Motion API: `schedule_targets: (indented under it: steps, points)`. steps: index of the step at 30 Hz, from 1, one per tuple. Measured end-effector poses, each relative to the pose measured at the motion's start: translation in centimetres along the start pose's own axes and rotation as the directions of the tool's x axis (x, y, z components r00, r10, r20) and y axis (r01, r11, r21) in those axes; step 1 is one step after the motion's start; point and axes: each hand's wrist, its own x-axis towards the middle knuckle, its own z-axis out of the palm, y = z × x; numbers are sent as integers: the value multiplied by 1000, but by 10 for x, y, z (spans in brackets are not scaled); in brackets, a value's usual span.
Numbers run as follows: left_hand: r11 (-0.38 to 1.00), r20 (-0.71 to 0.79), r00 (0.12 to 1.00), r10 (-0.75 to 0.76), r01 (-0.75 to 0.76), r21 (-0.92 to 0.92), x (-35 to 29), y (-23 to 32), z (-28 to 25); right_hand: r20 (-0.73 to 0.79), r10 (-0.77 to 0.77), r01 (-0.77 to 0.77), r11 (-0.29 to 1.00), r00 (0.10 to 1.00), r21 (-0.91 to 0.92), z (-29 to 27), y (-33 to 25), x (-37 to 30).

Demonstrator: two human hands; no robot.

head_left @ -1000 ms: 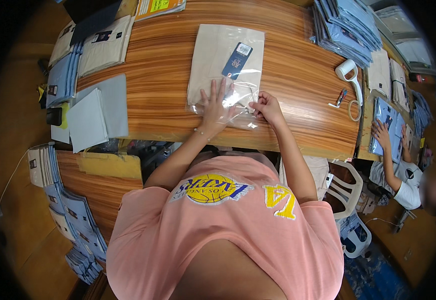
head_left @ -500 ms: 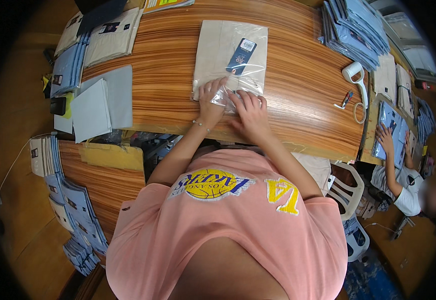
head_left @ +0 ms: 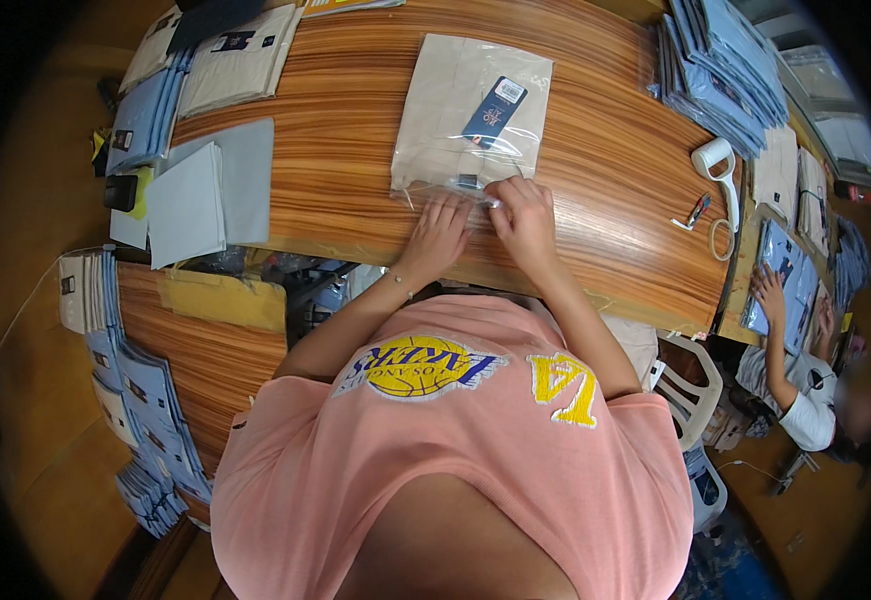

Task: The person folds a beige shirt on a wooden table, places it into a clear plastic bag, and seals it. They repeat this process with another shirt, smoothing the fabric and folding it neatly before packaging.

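A folded beige garment (head_left: 431, 110) lies in a clear plastic bag (head_left: 416, 192) on the wood-grain table, with a dark blue hang tag (head_left: 494, 112) showing through the film. My right hand (head_left: 526, 222) is closed on the bag's near edge, thumb and fingers pinching the film. Beside it, my left hand (head_left: 438, 238) rests with its fingers stretched out on the table and their tips at the bag's near flap. A small dark label (head_left: 468, 181) shows under the film between the hands and the tag.
A white handheld scanner (head_left: 718, 165), a tape ring (head_left: 722, 240) and a small pen-like tool (head_left: 698, 210) lie to the right. Bagged blue garments (head_left: 721, 75) are stacked far right. White sheets (head_left: 188, 205) lie left. A co-worker's hand (head_left: 771, 290) touches another blue package.
My left hand has come back from on top of the bag to its near edge. My right hand has shifted slightly and now pinches the film there.
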Motion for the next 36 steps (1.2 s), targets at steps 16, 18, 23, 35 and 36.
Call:
schedule_targets:
  steps: [16, 18, 23, 35, 36]
  points:
    - [986, -76, 997, -11, 23, 167, 29, -10, -1, 9, -55, 55, 998, 998, 22, -5, -1, -1]
    - [978, -83, 996, 13, 5, 207, 27, -9, -1, 10, -55, 55, 998, 998, 26, -5, -1, -1]
    - [976, -124, 991, 41, -14, 216, 30, -5, -3, 23, -50, 50, 999, 998, 14, -3, 3, -2]
    - [996, -86, 996, 27, -19, 91, 32, -6, 0, 33, -103, 103, 995, 994, 11, -4, 0, -5]
    - [998, -89, 996, 11, -5, 66, 37, -4, -2, 34, -120, 120, 993, 992, 14, -4, -1, -6]
